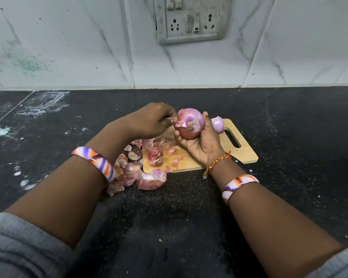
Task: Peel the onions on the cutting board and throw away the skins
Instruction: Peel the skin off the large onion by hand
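While the right hand (201,141) cradles a big red onion (190,123) in its curled fingers and palm, just above the wooden cutting board (239,153), the left hand (151,122) comes in from the side and pinches a flap of papery skin (180,122) between thumb and fingertips at the onion's left flank. That flap stands out from the bulb, and the cut end (pale, ringed) faces the camera. Half the bulb shows glossy purple, the lower part browner skin.

Count the onions: two in sight. The second onion (217,124), smaller, already purple and bare, sits on the board's far side, just behind the right hand and beside the handle slot (232,139).

Nothing here serves as a bin or bowl; the board is the only thing carrying anything. On it lie several small pink skin scraps (156,155), too jumbled to count exactly. Off its left edge, on the black countertop (169,207), a larger heap of peels (133,173) spreads out, one broad curved piece (152,179) lying nearest the camera, with a dark cut-off end (134,155) among them.

Two striped bangles (94,160), one per wrist, and one braided thread (217,163) on the right wrist. On the tiled wall (68,47) behind, one switch panel (189,19).
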